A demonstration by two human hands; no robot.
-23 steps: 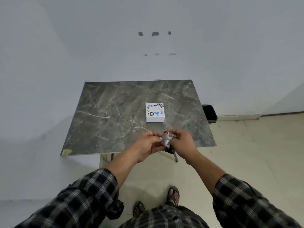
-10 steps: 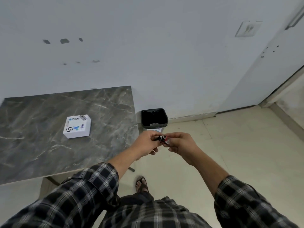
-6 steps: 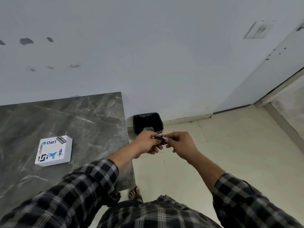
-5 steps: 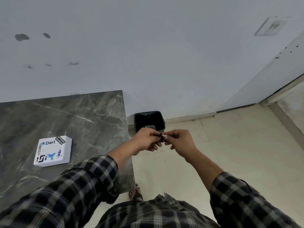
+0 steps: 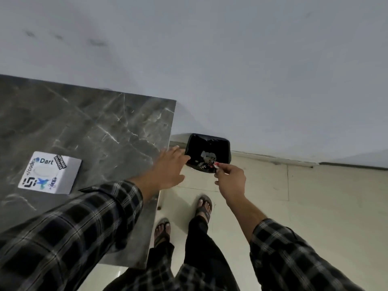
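My right hand (image 5: pixel 230 179) pinches a small crumpled dark wrapper (image 5: pixel 208 166) with a red tip, held over the near edge of a black-lined bin (image 5: pixel 225 147) on the floor by the wall. Pale scraps lie inside the bin. My left hand (image 5: pixel 169 167) has let go and hovers with fingers straight, over the right edge of the grey marble table (image 5: pixel 100 131), fingertips close to the bin's left rim.
A white box (image 5: pixel 50 172) with stickers, one reading "Dart", sits on the table at the left. A grey wall stands behind table and bin. My sandalled feet (image 5: pixel 203 206) stand on pale floor tiles beside the table's corner.
I have turned and stepped right toward the bin. My left hand released the wrapper and opened; my right hand carried the wrapper forward over the bin.
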